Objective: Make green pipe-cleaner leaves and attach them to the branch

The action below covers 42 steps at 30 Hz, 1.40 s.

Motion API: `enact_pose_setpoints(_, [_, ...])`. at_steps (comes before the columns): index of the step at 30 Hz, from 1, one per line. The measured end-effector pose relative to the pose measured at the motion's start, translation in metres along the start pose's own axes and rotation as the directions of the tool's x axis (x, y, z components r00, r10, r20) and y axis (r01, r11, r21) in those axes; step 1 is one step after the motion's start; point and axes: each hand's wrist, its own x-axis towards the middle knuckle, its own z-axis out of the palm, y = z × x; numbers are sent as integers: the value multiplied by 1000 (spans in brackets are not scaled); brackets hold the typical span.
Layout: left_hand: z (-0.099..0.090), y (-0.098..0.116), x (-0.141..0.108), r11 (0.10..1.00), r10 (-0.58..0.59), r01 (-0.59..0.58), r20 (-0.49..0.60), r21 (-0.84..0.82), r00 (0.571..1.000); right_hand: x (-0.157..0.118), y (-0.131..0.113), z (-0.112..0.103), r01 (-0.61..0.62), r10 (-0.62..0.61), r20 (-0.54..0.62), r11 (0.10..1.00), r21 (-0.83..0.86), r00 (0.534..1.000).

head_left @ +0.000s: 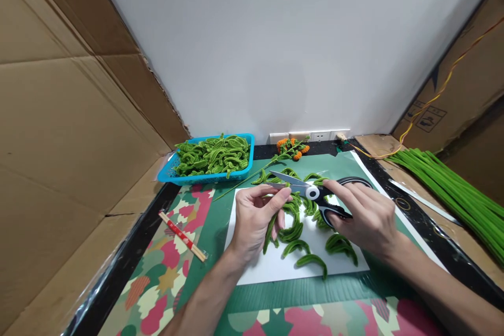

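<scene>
My left hand (255, 220) pinches a green fuzzy piece, which hangs below its fingers over a white sheet (255, 273). In my right hand (366, 215) are black-handled scissors (313, 192), their blades parted and pointing left. The blades reach the tip of the held piece, just above my left fingertips. Several curved green fuzzy pieces (312, 261) lie on the sheet around and below my hands. Part of the held piece is hidden by my left fingers.
A blue basket (165, 174) of green pieces stands back left, beside an orange-flowered stem (301, 149). Wrapped chopsticks (183, 236) lie left. Long green stems (452, 194) lie right, near a yellow-red wire (444, 84). Cardboard flanks the table; a wall with sockets (321, 136) stands behind.
</scene>
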Motion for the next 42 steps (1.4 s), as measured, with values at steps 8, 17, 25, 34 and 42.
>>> enact_pose_setpoints(8, [1, 0, -2, 998, -57, 57, 71, 8, 996, 5, -12, 2, -24, 24, -2, 998, -64, 1000])
enact_pose_setpoints(17, [1, -5, -7, 997, -70, 66, 107, 39, 992, 3, -21, 4, -79, 85, 39, 986, -145, 996])
enact_pose_setpoints(25, [2, -3, -4, 997, -76, 77, 76, -9, 994, 0, -18, 5, -67, 82, 109, 989, -129, 991])
enact_pose_setpoints(34, [0, -1, -4, 995, -91, 84, 157, 52, 983, -1, -20, 3, -107, 124, 162, 989, -107, 979])
enact_pose_setpoints(42, [2, -3, -4, 995, -100, 96, 158, 34, 982, 3, -23, 2, -141, 185, 259, 974, -178, 948])
